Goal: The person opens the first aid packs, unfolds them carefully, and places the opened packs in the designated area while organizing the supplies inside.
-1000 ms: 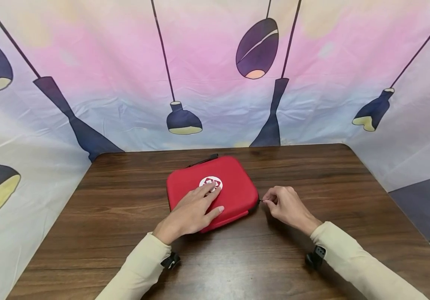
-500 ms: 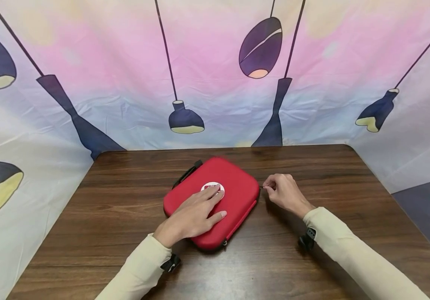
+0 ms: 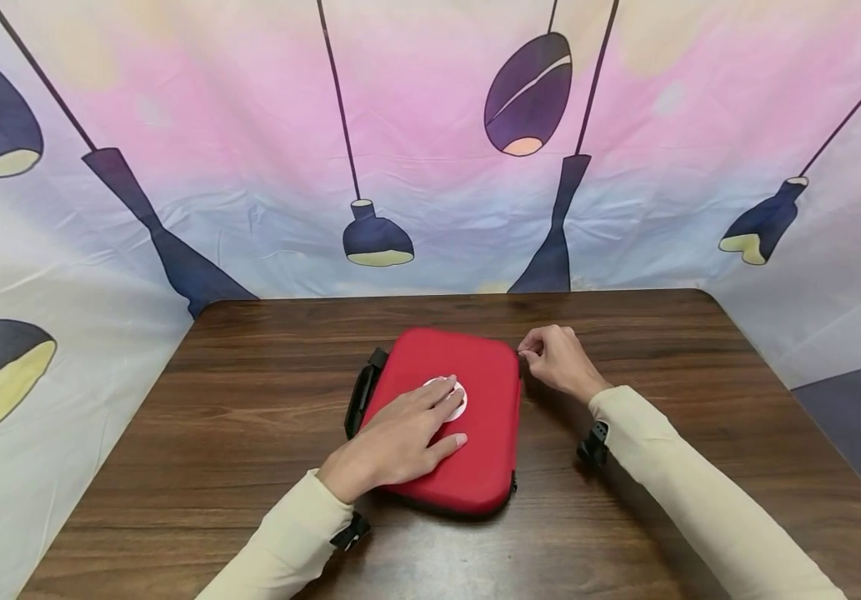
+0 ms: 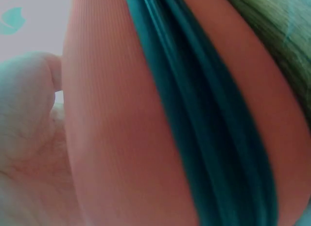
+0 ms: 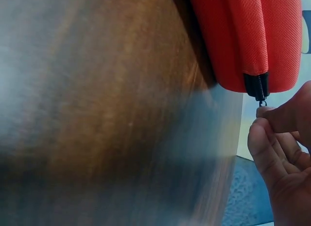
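A red zip-up hard case (image 3: 486,425) with a white round logo (image 3: 458,407) on its lid lies closed on the wooden table. On top of it rests my left hand (image 3: 403,433), fingers spread and partly covering the logo. At the far right corner, my right hand (image 3: 561,362) pinches the small zipper pull (image 5: 262,104) between thumb and forefinger. The right wrist view shows the zipper's black end (image 5: 256,85) just above those fingertips. In the left wrist view, the case's side (image 4: 116,114) with its dark zipper band (image 4: 194,109) fills most of the picture, beside part of my left hand (image 4: 29,133).
A black carry handle (image 3: 362,396) sticks out from the case's left side. The brown wooden table (image 3: 250,400) ends at a back edge against a cloth backdrop (image 3: 430,125) printed with lamps. Dark wrist cameras (image 3: 593,444) are strapped over both pale sleeves (image 3: 700,483).
The case has turned counterclockwise under my left hand, its handle swinging from the back to the left side. My right hand has moved farther from me, still pinching the zipper pull.
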Demonstrator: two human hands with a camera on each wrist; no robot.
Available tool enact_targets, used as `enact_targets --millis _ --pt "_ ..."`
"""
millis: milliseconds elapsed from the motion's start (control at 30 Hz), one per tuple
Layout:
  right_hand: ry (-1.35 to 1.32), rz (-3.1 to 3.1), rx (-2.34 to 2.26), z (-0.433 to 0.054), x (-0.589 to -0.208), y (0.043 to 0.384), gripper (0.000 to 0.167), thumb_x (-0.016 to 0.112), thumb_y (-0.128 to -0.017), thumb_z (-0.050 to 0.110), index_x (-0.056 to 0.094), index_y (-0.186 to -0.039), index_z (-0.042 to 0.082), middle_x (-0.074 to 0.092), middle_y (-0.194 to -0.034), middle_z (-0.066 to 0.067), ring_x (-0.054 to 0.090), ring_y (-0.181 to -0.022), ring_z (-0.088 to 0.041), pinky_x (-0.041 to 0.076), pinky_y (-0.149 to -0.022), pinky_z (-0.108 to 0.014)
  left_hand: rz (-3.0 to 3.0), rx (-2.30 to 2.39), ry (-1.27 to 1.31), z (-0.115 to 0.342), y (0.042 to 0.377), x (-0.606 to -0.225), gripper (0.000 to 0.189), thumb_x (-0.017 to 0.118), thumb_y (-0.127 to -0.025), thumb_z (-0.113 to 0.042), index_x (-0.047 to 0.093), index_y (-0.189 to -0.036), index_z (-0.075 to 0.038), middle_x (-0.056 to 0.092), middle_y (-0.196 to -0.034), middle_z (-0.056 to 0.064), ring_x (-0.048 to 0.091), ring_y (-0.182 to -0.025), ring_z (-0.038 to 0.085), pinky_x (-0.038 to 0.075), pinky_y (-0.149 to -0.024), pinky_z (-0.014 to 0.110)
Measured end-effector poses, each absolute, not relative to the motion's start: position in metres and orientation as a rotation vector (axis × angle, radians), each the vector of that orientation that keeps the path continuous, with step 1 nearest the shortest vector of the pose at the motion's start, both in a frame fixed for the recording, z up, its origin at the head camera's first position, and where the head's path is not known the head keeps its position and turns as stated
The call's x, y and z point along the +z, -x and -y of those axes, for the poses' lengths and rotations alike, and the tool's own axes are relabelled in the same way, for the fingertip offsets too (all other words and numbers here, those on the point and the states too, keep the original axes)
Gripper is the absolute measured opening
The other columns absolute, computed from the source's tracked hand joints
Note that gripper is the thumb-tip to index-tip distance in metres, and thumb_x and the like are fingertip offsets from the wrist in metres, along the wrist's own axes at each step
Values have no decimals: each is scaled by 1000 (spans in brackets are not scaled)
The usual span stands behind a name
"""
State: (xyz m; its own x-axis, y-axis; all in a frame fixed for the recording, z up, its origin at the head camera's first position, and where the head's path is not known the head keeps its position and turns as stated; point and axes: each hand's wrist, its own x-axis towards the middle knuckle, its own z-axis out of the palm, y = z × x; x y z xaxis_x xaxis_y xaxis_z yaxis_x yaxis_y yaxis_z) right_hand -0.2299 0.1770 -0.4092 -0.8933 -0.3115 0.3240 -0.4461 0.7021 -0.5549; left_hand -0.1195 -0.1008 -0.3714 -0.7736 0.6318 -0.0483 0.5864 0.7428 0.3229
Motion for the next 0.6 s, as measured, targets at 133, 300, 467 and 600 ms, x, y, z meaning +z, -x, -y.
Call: enact_targets --millis 133,300,467,600 --pt "-619 2722 968 -172 -409 238 10 68 -86 -1 77 -85 3 72 -74 -3 66 -68 -16 54 -65 -35 -2752 451 -945 99 118 -370 71 58 -101 -46 36 -158 -9 24 -167 8 19 -154 25 21 -123 44" --pt "-618 2734 957 -168 -408 247 11 67 -86 -2 78 -85 2 72 -75 -4 66 -70 -18 54 -65 -36 -2725 459 -886 94 119 -368 80 59 -97 -54 32 -160 -12 20 -168 6 17 -154 26 19 -123 42" --pt "-615 2739 926 -168 -409 256 10 68 -88 -1 78 -87 2 73 -77 -6 66 -73 -21 54 -68 -39 -2725 437 -840 86 124 -369 84 57 -98 -57 27 -161 -11 16 -169 7 14 -155 26 17 -124 41" --pt "-635 2741 886 -168 -410 258 10 68 -89 0 77 -88 1 72 -80 -8 66 -74 -23 54 -69 -40 -2722 418 -812 82 129 -370 84 57 -98 -56 26 -161 -11 15 -169 8 13 -155 25 16 -124 39"
